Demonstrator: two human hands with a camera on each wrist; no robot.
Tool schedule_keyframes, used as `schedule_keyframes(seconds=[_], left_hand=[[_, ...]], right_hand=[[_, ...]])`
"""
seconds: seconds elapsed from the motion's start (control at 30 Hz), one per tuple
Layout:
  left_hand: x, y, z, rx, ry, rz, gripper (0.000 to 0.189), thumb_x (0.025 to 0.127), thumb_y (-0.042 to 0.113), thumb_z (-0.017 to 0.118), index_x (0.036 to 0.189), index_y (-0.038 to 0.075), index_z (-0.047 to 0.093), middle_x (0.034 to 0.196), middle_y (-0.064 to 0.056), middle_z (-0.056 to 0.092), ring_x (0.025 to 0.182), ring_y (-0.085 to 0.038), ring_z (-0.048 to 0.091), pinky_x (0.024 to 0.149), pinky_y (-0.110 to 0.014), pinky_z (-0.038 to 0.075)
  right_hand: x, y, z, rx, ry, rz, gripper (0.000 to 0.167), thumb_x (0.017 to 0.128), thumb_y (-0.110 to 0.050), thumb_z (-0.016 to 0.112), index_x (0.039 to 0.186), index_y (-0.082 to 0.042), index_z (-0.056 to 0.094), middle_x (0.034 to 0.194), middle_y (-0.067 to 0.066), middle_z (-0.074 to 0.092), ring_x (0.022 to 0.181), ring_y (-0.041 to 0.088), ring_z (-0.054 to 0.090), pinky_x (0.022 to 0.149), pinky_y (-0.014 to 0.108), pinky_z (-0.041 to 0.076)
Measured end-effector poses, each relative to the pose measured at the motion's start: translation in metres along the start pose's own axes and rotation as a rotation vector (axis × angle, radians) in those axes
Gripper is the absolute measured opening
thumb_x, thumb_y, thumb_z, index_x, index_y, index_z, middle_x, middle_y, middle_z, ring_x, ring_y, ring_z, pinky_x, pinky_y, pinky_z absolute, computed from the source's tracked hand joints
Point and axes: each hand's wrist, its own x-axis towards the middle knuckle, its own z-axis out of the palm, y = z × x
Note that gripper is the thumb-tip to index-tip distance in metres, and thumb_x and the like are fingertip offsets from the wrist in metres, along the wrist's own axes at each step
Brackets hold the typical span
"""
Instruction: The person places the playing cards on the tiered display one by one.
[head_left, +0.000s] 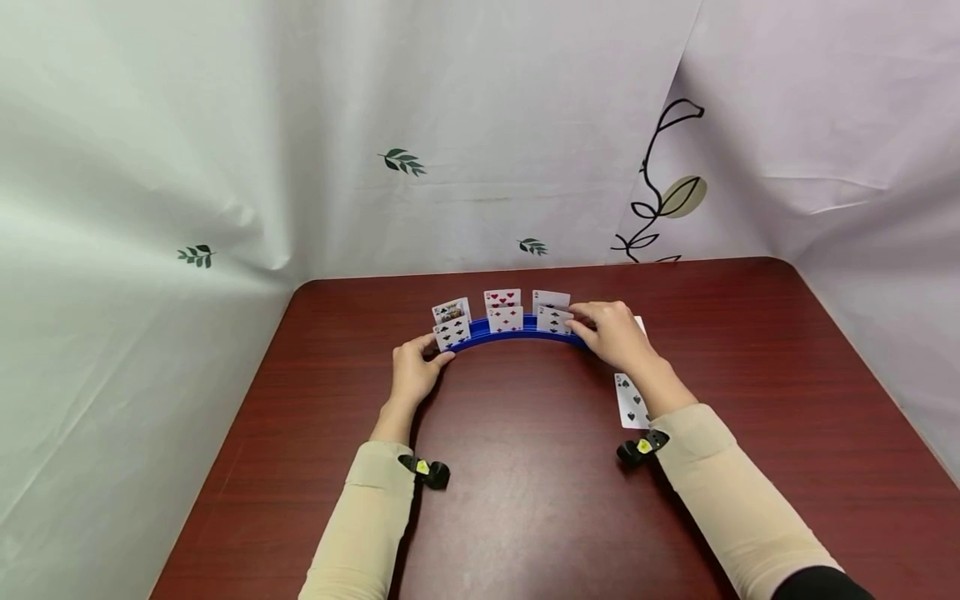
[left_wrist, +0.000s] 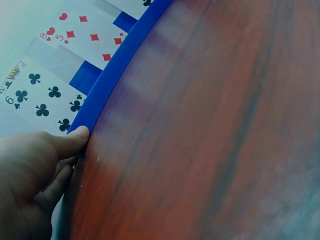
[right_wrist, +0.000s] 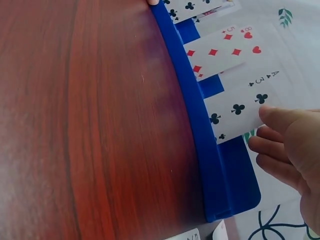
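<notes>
A curved blue card holder (head_left: 517, 333) stands on the table with playing cards upright in pairs. My left hand (head_left: 414, 372) grips its left end, thumb on the front rim. Beside that thumb are a six of clubs (head_left: 452, 333) and a face card (head_left: 451, 312) behind it. The middle pair is a five of diamonds (right_wrist: 212, 52) before an eight of hearts (right_wrist: 256, 49). My right hand (head_left: 611, 333) pinches the upper edge of the three of clubs (right_wrist: 235, 109), which stands in the holder's slot before an ace (head_left: 551, 297).
A five of spades (head_left: 630, 402) lies face up on the table (head_left: 517, 467), partly hidden by my right forearm. A white card edge (head_left: 640, 323) shows beyond my right hand. A patterned white curtain (head_left: 480, 192) hangs behind the table.
</notes>
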Motion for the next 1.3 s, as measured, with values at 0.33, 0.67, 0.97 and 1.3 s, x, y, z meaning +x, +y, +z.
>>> schedule_keyframes(seconds=[0.33,0.67,0.97,1.3], left_hand=[[0.000,0.001,-0.001,0.003,-0.005,-0.001,0.033,0.084,0.013,0.085,0.115,0.004,0.076,0.100,-0.015,0.077,0.094,-0.027,0.074,0.091,-0.043,0.056],[-0.001,0.000,-0.001,0.003,-0.005,0.000,0.032,0.085,0.012,0.084,0.114,0.003,0.077,0.100,-0.015,0.076,0.094,-0.028,0.074,0.089,-0.044,0.057],[-0.001,0.001,-0.001,0.002,-0.007,-0.008,0.032,0.085,0.013,0.083,0.115,0.003,0.076,0.100,-0.015,0.076,0.096,-0.028,0.073,0.092,-0.045,0.055],[-0.001,0.002,-0.001,0.009,-0.005,-0.008,0.033,0.084,0.013,0.084,0.115,0.004,0.076,0.101,-0.015,0.076,0.098,-0.029,0.073,0.095,-0.045,0.054]], right_hand=[[-0.008,0.010,-0.009,0.083,-0.037,0.032,0.021,0.086,-0.012,0.082,0.102,0.001,0.075,0.090,0.013,0.076,0.079,0.024,0.074,0.072,0.043,0.060],[-0.018,0.021,-0.022,0.030,-0.022,0.081,0.029,0.088,-0.017,0.080,0.108,0.003,0.074,0.094,0.015,0.076,0.082,0.027,0.072,0.075,0.047,0.059],[-0.023,0.028,-0.031,0.009,-0.002,0.103,0.032,0.090,-0.021,0.079,0.111,0.003,0.073,0.099,0.017,0.075,0.088,0.032,0.071,0.075,0.049,0.056],[-0.029,0.040,-0.040,-0.015,-0.027,0.150,0.032,0.092,-0.019,0.076,0.115,0.002,0.071,0.102,0.018,0.074,0.086,0.033,0.067,0.074,0.049,0.054]])
